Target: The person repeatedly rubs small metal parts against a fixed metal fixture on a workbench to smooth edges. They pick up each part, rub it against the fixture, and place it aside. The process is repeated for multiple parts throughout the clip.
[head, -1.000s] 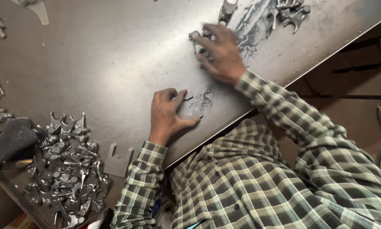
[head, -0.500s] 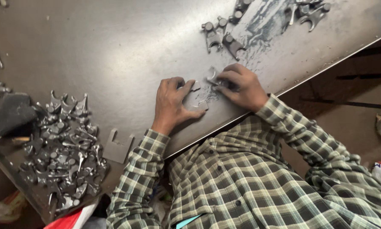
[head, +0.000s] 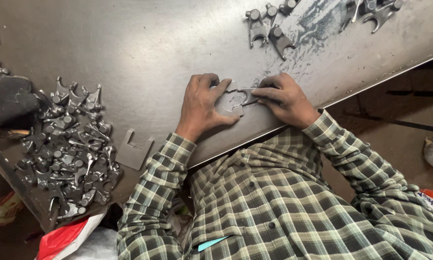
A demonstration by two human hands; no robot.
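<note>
My left hand (head: 203,103) presses a flat grey metal gauge plate (head: 230,100) with a notch onto the steel table (head: 129,43). My right hand (head: 283,98) holds a small forked metal part (head: 247,95) and has it pushed into the plate's notch. Both hands sit close together at the table's near edge. My fingers hide most of the forked part.
A heap of several forked metal castings (head: 64,144) lies at the left. A second flat notched plate (head: 133,149) rests beside it. Three castings (head: 267,30) lie beyond my hands, more (head: 373,12) at the top right. A dark block (head: 7,98) sits far left.
My right hand came back from the castings farther out on the table, bringing one part to the plate under my left hand. The left hand stayed on the plate.
</note>
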